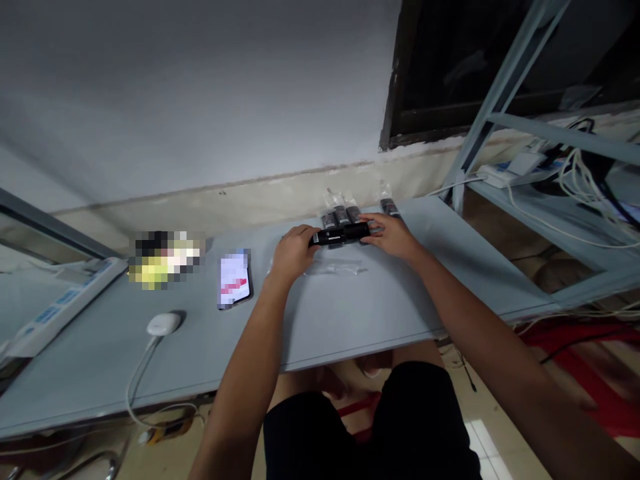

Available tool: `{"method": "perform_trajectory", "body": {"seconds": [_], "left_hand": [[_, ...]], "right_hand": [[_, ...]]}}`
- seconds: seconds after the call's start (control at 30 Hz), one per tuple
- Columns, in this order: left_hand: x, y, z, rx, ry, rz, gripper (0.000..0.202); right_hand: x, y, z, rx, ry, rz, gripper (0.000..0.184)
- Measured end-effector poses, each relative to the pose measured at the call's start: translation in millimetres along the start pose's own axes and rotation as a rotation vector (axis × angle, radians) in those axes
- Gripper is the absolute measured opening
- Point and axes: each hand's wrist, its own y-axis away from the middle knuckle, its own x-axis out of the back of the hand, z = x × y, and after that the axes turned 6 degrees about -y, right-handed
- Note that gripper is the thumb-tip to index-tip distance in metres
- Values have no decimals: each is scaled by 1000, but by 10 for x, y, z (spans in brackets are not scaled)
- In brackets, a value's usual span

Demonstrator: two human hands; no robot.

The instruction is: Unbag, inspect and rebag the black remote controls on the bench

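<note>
Head view | left hand (295, 252) and right hand (390, 233) grasp one black device (345, 233), an end each | desk's (350, 307) back edge: four bagged black items (341, 215), three together, one apart

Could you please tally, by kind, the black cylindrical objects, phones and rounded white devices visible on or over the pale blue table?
Black cylinders in clear plastic bags: 4
Held, unbagged black cylinder with white markings: 1
Rectangular phone with lit screen: 1
Rounded white device with white cable: 1
Total: 7
</note>
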Motion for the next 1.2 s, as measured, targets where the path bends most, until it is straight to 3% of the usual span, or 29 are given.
{"method": "perform_trajectory", "body": {"seconds": [0.63,0.87,0.97,1.2], "left_hand": [[-32,-9,-24,3,5,7,38],[-62,-8,-73,-21,12,63,39],[-73,-15,-71,-41,16,83,40],[-87,-36,70,-173,37,106,43]], "right_hand": [[-20,-5,-26,1,4,12,65],[-45,-15,-103,-10,-54,62,46],[-48,-17,-144,-77,-95,46,39],[-194,30,-205,-287,-171,-15,47]]}}
